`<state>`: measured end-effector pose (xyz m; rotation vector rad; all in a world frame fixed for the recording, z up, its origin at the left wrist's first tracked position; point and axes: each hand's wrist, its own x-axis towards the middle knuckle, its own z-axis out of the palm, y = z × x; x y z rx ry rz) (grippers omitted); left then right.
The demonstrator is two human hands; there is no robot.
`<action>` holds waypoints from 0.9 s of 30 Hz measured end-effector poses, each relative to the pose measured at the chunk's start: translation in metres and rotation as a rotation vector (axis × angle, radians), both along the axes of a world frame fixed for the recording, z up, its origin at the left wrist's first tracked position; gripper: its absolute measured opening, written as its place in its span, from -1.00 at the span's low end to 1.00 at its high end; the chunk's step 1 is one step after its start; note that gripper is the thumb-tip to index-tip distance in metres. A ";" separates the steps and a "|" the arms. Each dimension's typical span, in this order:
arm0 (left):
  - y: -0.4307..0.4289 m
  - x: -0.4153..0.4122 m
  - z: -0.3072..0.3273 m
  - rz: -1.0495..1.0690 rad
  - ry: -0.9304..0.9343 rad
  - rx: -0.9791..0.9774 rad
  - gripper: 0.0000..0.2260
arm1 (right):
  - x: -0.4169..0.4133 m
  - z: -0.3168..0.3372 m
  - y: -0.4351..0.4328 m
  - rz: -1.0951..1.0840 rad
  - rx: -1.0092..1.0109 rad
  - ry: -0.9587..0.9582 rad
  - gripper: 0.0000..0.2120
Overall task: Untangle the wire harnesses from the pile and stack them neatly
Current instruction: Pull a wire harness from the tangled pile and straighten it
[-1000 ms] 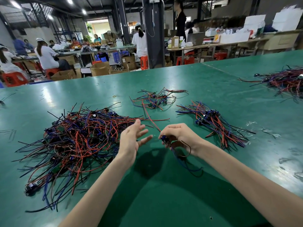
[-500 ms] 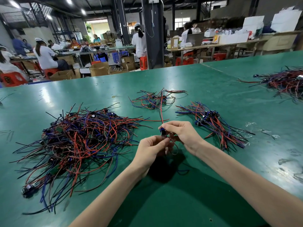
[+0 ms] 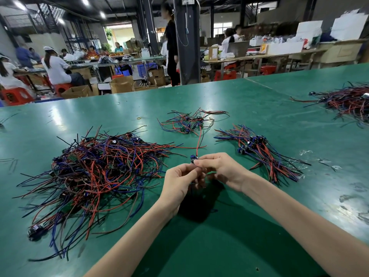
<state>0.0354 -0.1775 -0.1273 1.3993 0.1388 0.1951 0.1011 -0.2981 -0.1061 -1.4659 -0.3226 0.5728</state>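
Both hands (image 3: 201,172) pinch 1 wire harness (image 3: 193,158) above green table (image 3: 259,120); tangled pile (image 3: 95,168) left.

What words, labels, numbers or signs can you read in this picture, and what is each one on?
None can be read.
Label on the cardboard box: too blurred.
Marking on the red stool: too small.
Print on the yellow and red card: blurred.
The wire harness held by the left hand and right hand: no print visible.
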 end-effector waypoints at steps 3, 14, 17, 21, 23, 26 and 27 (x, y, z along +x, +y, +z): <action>0.001 0.001 0.000 0.026 0.008 0.031 -0.91 | 0.002 -0.002 0.000 0.006 0.043 0.013 -0.95; 0.003 0.000 -0.003 0.023 0.017 0.051 -0.94 | 0.005 -0.001 -0.002 0.015 0.125 -0.006 -0.70; 0.001 -0.001 -0.001 -0.007 0.007 0.046 -0.95 | 0.004 -0.001 0.000 -0.029 0.125 -0.026 -0.72; 0.000 -0.001 0.001 -0.029 0.037 -0.009 -0.92 | 0.005 -0.002 0.000 -0.085 0.149 -0.035 -0.80; 0.001 -0.002 0.003 -0.030 0.050 -0.047 -0.90 | 0.005 -0.003 0.000 -0.094 0.175 -0.035 -0.80; 0.001 -0.004 0.005 -0.036 0.042 -0.064 -0.88 | 0.004 -0.003 0.002 -0.094 0.163 -0.054 -0.77; 0.001 -0.004 0.005 -0.041 0.039 -0.053 -0.87 | 0.004 -0.003 0.002 -0.088 0.159 -0.055 -0.76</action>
